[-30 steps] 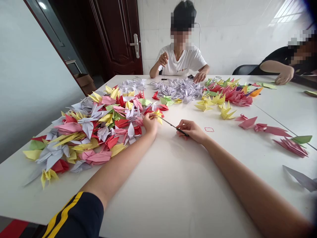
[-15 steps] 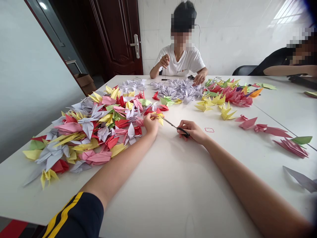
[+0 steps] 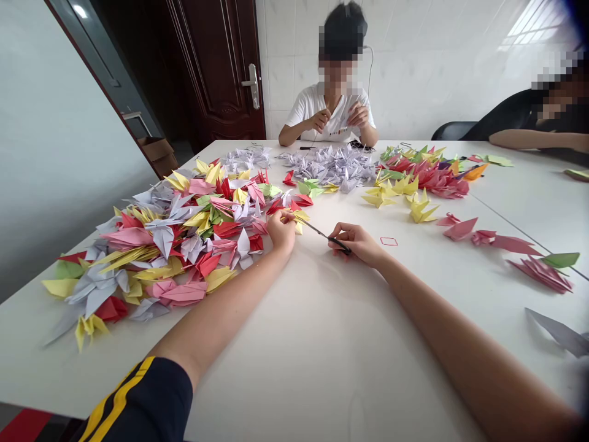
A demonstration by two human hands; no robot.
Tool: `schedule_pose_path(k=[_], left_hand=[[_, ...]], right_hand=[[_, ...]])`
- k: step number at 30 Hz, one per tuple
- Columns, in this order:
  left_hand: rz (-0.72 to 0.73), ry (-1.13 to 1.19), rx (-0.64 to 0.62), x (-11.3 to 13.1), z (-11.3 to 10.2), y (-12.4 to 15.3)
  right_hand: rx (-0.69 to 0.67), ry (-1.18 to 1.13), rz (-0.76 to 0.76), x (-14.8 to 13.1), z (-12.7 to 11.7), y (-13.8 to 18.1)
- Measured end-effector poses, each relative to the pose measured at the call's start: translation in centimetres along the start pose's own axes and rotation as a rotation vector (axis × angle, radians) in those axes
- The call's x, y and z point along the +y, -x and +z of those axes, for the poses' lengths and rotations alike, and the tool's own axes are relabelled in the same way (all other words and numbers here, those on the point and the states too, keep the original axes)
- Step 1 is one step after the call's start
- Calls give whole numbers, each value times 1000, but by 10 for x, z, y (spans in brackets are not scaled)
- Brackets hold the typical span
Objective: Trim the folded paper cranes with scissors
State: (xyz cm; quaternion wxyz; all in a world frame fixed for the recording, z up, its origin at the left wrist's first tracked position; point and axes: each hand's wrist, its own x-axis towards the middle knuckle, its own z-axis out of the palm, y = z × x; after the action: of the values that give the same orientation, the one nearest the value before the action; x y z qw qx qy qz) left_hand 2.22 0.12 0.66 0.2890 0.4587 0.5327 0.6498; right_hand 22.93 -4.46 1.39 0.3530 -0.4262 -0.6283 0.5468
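Yellow paper crane stays clasped in the left hand, right hand still pinching a needle.

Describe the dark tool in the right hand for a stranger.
On the white table, find the heap of paper cranes. At its edge, the left hand touches a yellow crane. The slender dark tool runs from that crane to the right hand, the only thing between the hands.

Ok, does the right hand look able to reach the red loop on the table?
Probably yes. The right hand rests just left of the red loop, with only bare table between them and no paper cranes in the way. It is pinching a dark tool, which might need letting go first.
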Motion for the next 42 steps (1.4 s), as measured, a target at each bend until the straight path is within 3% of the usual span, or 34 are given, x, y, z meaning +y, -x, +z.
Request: schedule_pose_path(k=[14, 27, 42], left_hand=[[-42, 49, -63, -2, 2, -1], [-46, 46, 14, -7, 2, -4], [-15, 34, -10, 1, 1, 0]], right_hand=[[8, -38, -9, -1, 2, 0], [37, -79, 8, -7, 3, 1], [58, -136, -34, -6, 2, 1]])
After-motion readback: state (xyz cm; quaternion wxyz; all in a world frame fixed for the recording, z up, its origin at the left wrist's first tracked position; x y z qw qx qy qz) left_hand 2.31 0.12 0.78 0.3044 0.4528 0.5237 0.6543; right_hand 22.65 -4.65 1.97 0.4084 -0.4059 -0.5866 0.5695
